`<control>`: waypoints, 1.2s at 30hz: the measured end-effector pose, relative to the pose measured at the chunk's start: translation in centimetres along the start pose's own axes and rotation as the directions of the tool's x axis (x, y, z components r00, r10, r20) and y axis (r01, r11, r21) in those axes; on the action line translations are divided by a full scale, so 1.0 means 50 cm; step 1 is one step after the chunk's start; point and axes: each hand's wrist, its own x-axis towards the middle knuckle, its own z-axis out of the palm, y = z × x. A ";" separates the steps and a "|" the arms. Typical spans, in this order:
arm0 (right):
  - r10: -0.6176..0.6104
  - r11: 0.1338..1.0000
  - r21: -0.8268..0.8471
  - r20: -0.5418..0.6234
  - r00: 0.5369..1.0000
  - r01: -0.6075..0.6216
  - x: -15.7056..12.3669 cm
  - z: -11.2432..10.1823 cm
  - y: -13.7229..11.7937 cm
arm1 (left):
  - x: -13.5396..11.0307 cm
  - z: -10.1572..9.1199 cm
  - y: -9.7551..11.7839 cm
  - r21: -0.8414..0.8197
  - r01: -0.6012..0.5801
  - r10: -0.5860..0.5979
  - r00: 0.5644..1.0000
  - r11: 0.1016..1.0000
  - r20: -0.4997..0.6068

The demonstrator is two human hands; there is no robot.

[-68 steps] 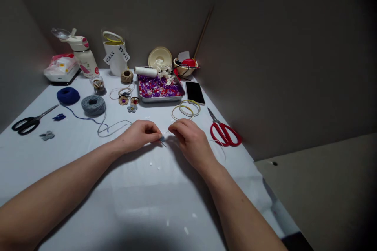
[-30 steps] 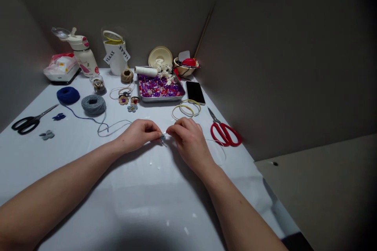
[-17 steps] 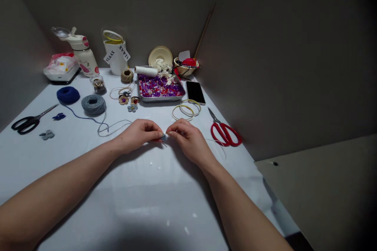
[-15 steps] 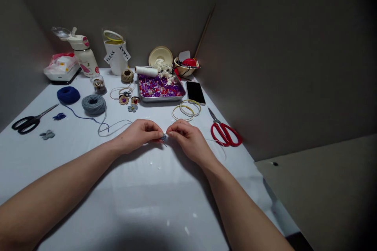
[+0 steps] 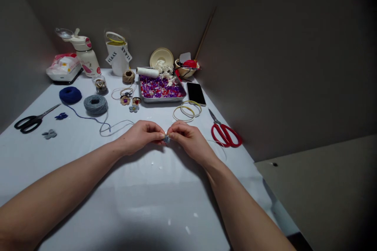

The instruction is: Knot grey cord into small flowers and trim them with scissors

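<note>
Between my fingertips is a small grey-blue crocheted piece [image 5: 167, 139], mostly covered by the fingers. My left hand [image 5: 145, 135] is closed, pinching it from the left with thumb and forefinger. From the right, my right hand [image 5: 187, 137] is also closed and pinches its edge. A thin grey yarn strand [image 5: 119, 126] runs left toward a grey yarn ball [image 5: 96, 104]. Finished-looking crocheted flowers, one grey [image 5: 134, 108] and one tan [image 5: 125, 100], lie beyond the hands. A grey crocheted piece [image 5: 50, 133] and a dark blue one [image 5: 61, 116] lie farther left.
Red-handled scissors [image 5: 226, 135] lie right of my hands, black-handled scissors [image 5: 37, 119] at far left. Behind are a metal tray of beads [image 5: 162, 99], bangles [image 5: 187, 110], a phone [image 5: 196, 94], a blue yarn ball [image 5: 70, 95] and a water bottle [image 5: 88, 60].
Both hands have shifted very slightly to the right in view, along with most of the scene. The crocheted piece shows a little lower between the fingertips, turned somewhat.
</note>
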 end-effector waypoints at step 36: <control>0.158 0.924 0.333 0.115 0.981 -0.188 0.000 -0.012 0.009 | -0.004 0.004 -0.011 0.192 -0.092 0.085 0.995 0.977 0.045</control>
